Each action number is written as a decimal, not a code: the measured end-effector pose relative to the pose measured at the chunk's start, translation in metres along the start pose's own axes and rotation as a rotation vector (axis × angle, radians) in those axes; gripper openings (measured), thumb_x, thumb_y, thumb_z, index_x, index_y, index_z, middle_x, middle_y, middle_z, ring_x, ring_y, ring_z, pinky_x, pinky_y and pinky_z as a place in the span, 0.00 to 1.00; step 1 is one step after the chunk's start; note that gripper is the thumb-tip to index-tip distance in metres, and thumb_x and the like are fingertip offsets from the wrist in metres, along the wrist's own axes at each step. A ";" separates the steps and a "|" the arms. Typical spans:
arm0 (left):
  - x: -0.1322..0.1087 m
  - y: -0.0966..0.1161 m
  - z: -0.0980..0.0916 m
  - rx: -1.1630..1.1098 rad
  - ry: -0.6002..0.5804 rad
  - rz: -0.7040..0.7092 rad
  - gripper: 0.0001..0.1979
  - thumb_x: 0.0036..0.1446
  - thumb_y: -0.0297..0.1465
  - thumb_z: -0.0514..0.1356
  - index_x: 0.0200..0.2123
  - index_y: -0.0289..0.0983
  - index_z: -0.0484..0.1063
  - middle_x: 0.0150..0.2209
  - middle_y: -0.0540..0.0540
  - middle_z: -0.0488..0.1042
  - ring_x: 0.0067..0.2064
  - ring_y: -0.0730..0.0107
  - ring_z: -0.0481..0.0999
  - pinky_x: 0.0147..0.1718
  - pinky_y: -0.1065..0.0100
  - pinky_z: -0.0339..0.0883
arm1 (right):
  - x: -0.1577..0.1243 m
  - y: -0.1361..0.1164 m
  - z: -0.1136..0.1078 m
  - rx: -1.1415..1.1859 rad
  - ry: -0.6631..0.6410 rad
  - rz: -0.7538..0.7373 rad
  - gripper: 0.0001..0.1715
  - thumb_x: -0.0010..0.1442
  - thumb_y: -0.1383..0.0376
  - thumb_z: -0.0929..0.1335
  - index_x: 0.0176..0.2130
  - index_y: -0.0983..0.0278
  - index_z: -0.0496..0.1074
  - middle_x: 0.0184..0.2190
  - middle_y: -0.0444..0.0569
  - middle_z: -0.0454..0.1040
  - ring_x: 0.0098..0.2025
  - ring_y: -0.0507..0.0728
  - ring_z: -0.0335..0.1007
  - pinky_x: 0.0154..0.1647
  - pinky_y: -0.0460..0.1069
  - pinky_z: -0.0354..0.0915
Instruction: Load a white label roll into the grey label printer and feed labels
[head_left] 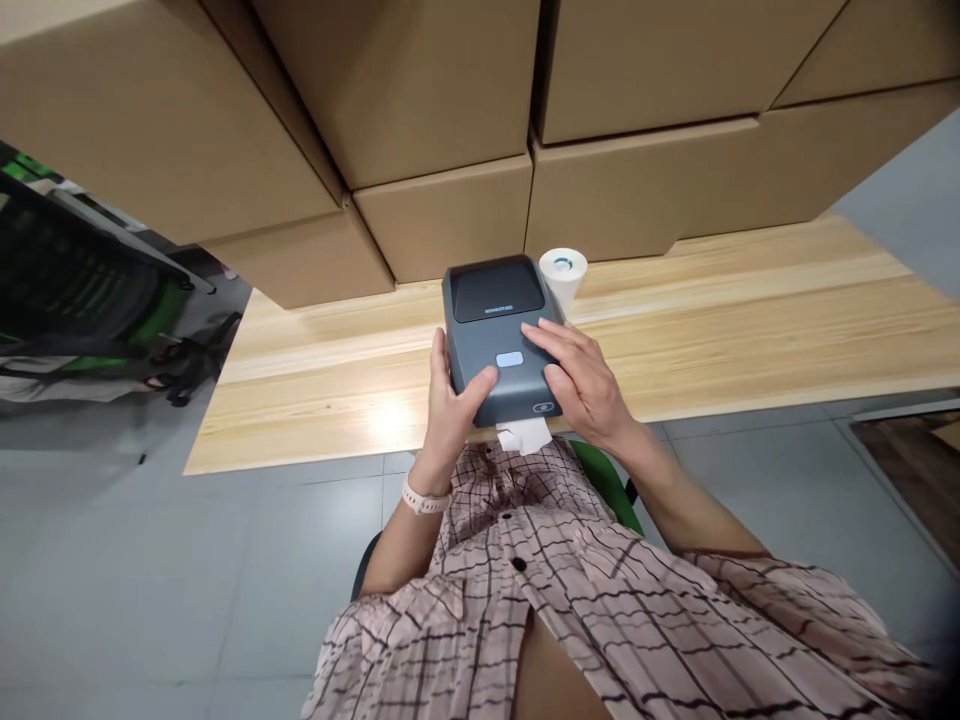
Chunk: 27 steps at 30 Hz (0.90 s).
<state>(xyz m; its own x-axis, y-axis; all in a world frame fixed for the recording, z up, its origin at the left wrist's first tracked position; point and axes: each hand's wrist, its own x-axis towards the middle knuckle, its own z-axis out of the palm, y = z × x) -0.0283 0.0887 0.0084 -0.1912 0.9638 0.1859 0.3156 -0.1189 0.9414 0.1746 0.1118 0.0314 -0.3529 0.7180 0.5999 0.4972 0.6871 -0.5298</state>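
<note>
A dark grey label printer (pixel 499 345) with a black window on its lid and a pale blue button sits near the front edge of a wooden table. A torn white paper strip (pixel 525 435) sticks out of its front slot. My left hand (pixel 450 400) clasps the printer's left side, the thumb on top just below the button. On the right part of the lid rests my right hand (pixel 585 380), fingers stretched and apart, with nothing held in it. Behind the printer's right side stands a white paper roll (pixel 562 275).
Large cardboard boxes (pixel 450 215) are stacked along the back of the wooden table (pixel 750 340). A black and green office chair (pixel 82 260) stands at the left, partly beside a person's leg. Grey tiles cover the floor.
</note>
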 end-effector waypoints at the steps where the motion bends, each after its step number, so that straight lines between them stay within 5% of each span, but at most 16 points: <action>1: 0.000 -0.001 0.000 -0.006 -0.015 0.010 0.41 0.68 0.37 0.63 0.77 0.48 0.44 0.78 0.37 0.53 0.77 0.49 0.59 0.72 0.48 0.65 | -0.001 0.000 0.001 0.011 0.012 -0.005 0.28 0.77 0.62 0.57 0.69 0.57 0.69 0.65 0.49 0.77 0.70 0.62 0.68 0.73 0.66 0.63; 7: -0.009 0.007 0.000 0.058 -0.011 0.091 0.39 0.70 0.40 0.60 0.76 0.50 0.43 0.77 0.40 0.55 0.76 0.55 0.62 0.70 0.53 0.67 | -0.003 -0.001 0.010 0.066 0.078 0.017 0.27 0.76 0.62 0.56 0.62 0.57 0.75 0.62 0.48 0.79 0.69 0.63 0.69 0.71 0.66 0.63; 10: -0.038 0.010 -0.001 0.060 0.279 0.085 0.31 0.67 0.45 0.62 0.69 0.47 0.60 0.70 0.39 0.67 0.69 0.55 0.70 0.64 0.52 0.71 | -0.003 -0.001 0.009 0.093 0.054 0.073 0.26 0.76 0.59 0.56 0.62 0.55 0.75 0.62 0.47 0.79 0.69 0.63 0.68 0.74 0.67 0.59; 12: -0.064 0.010 -0.002 -0.020 0.477 0.077 0.20 0.67 0.51 0.59 0.49 0.43 0.76 0.47 0.42 0.81 0.49 0.60 0.81 0.48 0.57 0.77 | -0.002 -0.002 0.008 0.123 0.054 0.080 0.27 0.77 0.58 0.55 0.62 0.53 0.74 0.62 0.46 0.79 0.69 0.63 0.68 0.75 0.67 0.57; 15: -0.090 0.015 0.000 -0.298 0.061 -0.278 0.28 0.66 0.56 0.57 0.27 0.38 0.78 0.24 0.47 0.77 0.24 0.70 0.73 0.26 0.65 0.69 | -0.001 -0.003 0.007 0.134 0.064 0.082 0.28 0.77 0.54 0.54 0.62 0.52 0.75 0.61 0.46 0.80 0.69 0.63 0.68 0.74 0.67 0.57; 18: -0.087 0.024 0.008 -0.570 -0.290 -0.607 0.29 0.58 0.58 0.65 0.30 0.36 0.82 0.30 0.42 0.83 0.25 0.69 0.78 0.22 0.68 0.67 | -0.001 -0.003 0.007 0.113 0.059 0.077 0.30 0.78 0.52 0.53 0.61 0.52 0.75 0.61 0.46 0.79 0.69 0.63 0.67 0.74 0.67 0.56; 22: -0.070 0.030 0.023 -0.618 -0.219 -0.614 0.23 0.48 0.53 0.75 0.30 0.37 0.83 0.29 0.43 0.84 0.27 0.68 0.80 0.26 0.68 0.70 | -0.001 -0.003 0.004 0.111 0.037 0.042 0.30 0.79 0.52 0.52 0.61 0.52 0.74 0.63 0.46 0.79 0.69 0.62 0.67 0.74 0.66 0.52; 27: -0.076 0.019 0.021 -0.441 -0.159 -0.412 0.22 0.56 0.50 0.71 0.20 0.39 0.79 0.23 0.49 0.80 0.26 0.70 0.75 0.31 0.66 0.70 | 0.002 -0.002 -0.004 -0.004 -0.046 -0.012 0.33 0.79 0.49 0.50 0.58 0.48 0.78 0.63 0.43 0.78 0.67 0.64 0.68 0.68 0.67 0.52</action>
<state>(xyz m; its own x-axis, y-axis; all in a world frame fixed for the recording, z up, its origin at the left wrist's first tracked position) 0.0120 0.0185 0.0066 -0.0638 0.9713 -0.2292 -0.1747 0.2153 0.9608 0.1762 0.1111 0.0363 -0.3947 0.7140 0.5783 0.4959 0.6954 -0.5201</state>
